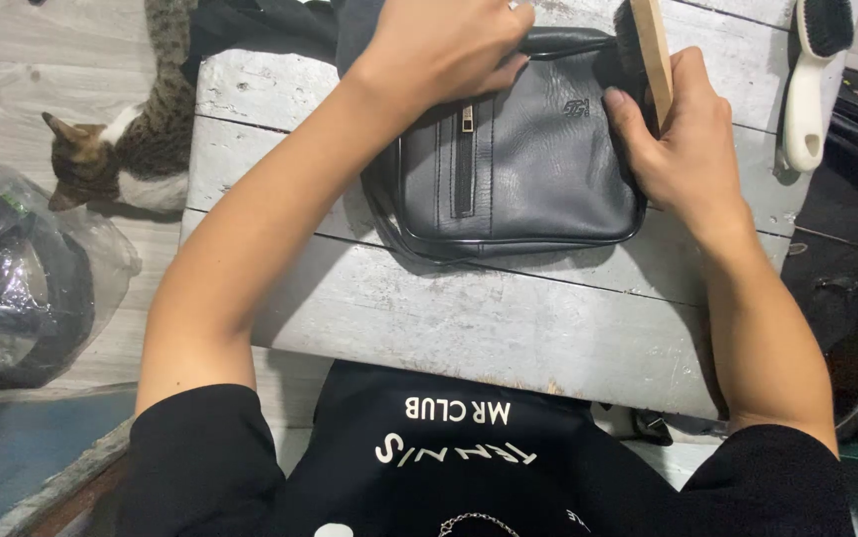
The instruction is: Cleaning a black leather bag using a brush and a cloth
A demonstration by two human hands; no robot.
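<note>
A small black leather bag point(533, 164) with a front zipper lies flat on a worn white wooden table point(489, 318). My left hand point(444, 45) presses down on the bag's top left part, fingers curled over its upper edge. My right hand point(683, 139) grips a wooden-backed brush point(648, 50) with dark bristles, held against the bag's upper right corner.
A second brush point(812, 85) with a white handle lies at the table's right edge. A tabby cat point(121, 149) sits on the floor to the left. A clear plastic bag point(16, 278) with dark contents lies at far left. Dark items crowd the right side.
</note>
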